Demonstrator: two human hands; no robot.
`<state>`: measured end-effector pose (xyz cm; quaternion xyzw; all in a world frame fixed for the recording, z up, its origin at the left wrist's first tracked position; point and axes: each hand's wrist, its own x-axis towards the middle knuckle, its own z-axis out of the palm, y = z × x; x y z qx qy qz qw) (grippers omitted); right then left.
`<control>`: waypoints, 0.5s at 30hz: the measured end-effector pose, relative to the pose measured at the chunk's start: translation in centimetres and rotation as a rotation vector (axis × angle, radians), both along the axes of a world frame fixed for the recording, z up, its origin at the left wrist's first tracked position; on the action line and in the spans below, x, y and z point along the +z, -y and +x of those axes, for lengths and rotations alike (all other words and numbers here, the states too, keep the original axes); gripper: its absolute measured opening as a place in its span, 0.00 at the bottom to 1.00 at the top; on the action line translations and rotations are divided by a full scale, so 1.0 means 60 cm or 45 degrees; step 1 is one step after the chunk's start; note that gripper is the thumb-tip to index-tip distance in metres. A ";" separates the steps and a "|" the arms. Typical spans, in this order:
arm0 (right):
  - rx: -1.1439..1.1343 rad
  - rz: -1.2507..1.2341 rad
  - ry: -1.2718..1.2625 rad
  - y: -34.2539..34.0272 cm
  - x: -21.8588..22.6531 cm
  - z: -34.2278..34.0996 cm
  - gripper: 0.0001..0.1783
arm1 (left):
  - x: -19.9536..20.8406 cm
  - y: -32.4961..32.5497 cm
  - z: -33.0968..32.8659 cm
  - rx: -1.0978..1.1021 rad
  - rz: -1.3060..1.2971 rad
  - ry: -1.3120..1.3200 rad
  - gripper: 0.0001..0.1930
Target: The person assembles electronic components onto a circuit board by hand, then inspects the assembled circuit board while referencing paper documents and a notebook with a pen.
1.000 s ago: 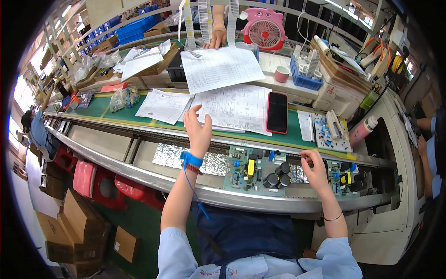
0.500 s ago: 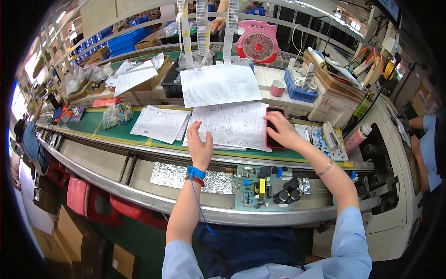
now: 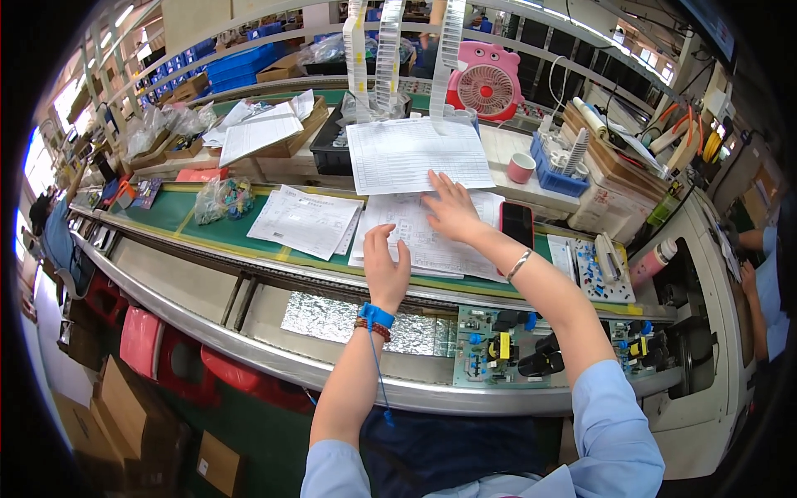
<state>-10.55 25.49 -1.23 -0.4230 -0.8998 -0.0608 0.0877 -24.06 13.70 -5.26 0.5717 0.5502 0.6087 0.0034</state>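
White papers point(image 3: 432, 241) under both hands (lying flat).

Bare green belt point(image 3: 178, 212) at centre left leaves passing room. At centre, the paper stack point(image 3: 432, 236) lies hemmed by a phone point(image 3: 516, 224) on its right and a black bin point(image 3: 330, 141) above.

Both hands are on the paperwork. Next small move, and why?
Probably lift the top sheet with the right hand while the left hand pins the stack of white printed paper forms. The right fingers lie spread at the stack's upper edge, beside the red-cased phone, and the left palm lies flat on its lower part.
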 end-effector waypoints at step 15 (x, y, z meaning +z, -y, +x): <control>-0.033 0.028 0.120 -0.005 0.007 -0.005 0.24 | 0.002 0.003 0.002 -0.024 0.003 0.050 0.12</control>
